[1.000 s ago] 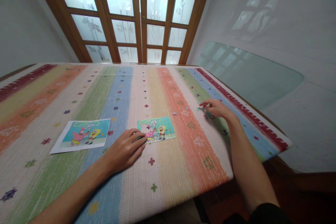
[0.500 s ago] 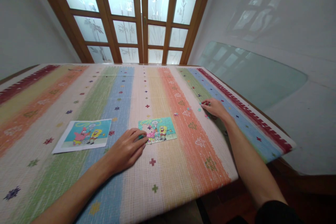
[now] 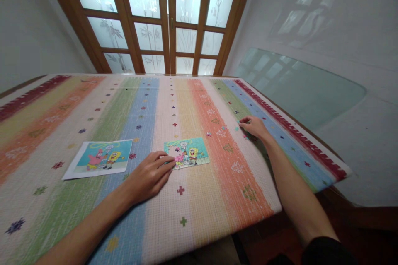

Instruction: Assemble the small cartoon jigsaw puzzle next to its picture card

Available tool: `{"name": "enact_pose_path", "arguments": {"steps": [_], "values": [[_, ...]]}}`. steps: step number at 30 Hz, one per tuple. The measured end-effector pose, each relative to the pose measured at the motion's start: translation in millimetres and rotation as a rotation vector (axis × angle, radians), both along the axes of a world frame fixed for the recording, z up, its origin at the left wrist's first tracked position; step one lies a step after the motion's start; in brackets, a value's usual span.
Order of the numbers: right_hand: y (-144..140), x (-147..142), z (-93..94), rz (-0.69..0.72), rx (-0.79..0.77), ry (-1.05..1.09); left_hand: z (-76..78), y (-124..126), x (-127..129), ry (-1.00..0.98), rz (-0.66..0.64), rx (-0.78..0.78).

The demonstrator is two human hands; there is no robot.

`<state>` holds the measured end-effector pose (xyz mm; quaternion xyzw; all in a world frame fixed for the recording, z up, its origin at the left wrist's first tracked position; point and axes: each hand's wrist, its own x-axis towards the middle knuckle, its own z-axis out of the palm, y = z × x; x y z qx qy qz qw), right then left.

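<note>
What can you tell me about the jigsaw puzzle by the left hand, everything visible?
The jigsaw puzzle is a small flat rectangle lying on the striped tablecloth, mostly assembled. It shows cartoon figures on a teal and green ground, matching the printed picture to its left. A gap shows near its upper left part. The left hand rests with its fingertips on the near left corner. Loose pieces lie to its right, near the right hand.

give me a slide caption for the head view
Left hand rests at a puzzle edge; right hand reaches loose pieces.
</note>
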<state>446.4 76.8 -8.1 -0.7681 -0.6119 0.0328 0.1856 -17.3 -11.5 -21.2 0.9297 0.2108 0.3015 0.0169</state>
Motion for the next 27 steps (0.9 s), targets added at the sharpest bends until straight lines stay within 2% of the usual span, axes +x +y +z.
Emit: {"name": "enact_pose_path", "arguments": {"steps": [11, 14, 18, 21, 27], "values": [[-2, -10, 6.6, -0.003, 0.029, 0.025, 4.1, 0, 0, -0.033, 0.0, 0.051], [-3, -21, 13.3, 0.054, 0.056, 0.058, 7.1, -1, 1, -0.051, 0.03, 0.068], [-6, -55, 20.1, 0.247, 0.106, 0.141, 7.7, 2, 0, -0.056, 0.063, 0.098], [-10, -96, 19.4, 0.509, 0.152, 0.233, 5.2, 4, -2, -0.048, 0.118, 0.094], [-28, -179, 12.6, 0.916, 0.055, 0.324, 1.5, 7, -6, -0.046, 0.237, 0.04]]}}
